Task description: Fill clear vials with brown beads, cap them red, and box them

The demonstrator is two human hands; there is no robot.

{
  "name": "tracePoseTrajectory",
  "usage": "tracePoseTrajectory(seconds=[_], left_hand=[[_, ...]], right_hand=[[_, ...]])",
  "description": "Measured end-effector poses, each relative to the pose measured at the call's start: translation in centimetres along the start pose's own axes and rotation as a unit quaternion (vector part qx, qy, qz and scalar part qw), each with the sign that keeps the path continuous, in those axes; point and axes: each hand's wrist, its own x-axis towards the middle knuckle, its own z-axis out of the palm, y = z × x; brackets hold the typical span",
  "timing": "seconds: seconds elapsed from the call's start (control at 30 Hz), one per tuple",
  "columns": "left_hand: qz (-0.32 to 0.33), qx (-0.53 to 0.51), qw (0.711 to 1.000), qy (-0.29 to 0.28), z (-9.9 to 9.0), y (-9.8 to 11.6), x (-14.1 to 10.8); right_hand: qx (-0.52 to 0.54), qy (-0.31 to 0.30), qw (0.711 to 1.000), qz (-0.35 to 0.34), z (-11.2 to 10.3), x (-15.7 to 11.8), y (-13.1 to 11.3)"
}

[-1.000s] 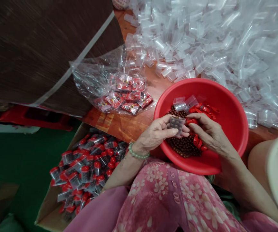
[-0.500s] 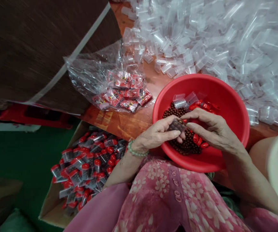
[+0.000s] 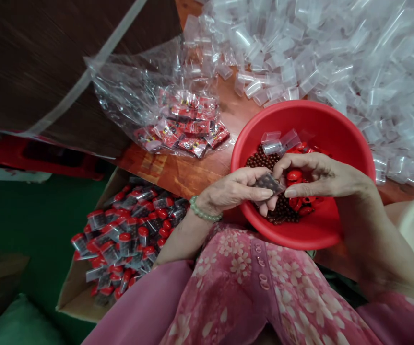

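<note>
Container (image 3: pixel 267 183) between curled hands (image 3: pixel 237 190)

"What colour is the round plastic basin (image 3: pixel 354 139) right of centre?"
"Plain bright red."
"And the small clear plastic container (image 3: pixel 267 184) near the frame's centre?"
"Dark brown shows through it, matching the small round beads (image 3: pixel 284 212) just below."
"The cloth garment (image 3: pixel 235 268), bottom centre?"
"Pink, with pale flowers and a mauve strip."
"The round-beaded bracelet (image 3: pixel 204 211)?"
"Pale green; the flat floor (image 3: pixel 12 206) at left is deep green."
</note>
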Motion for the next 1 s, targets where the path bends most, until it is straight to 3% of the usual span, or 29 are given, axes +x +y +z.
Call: tracePoseTrajectory(seconds=[0.27,0.6,1.0], left_hand=[[-0.010,-0.047,0.999,-0.010,-0.2,-0.1,0.4],[-0.001,0.008,1.000,0.030,-0.2,-0.3,1.5],[0.012,0.038,0.999,0.011,-0.7,-0.4,1.9]], right_hand=[[-0.009,0.017,1.000,-0.010,0.4,0.7,0.0],[-0.053,0.035,0.998,-0.019,0.7,0.5,0.1],[-0.016,0.046,0.999,-0.010,0.7,0.5,0.8]])
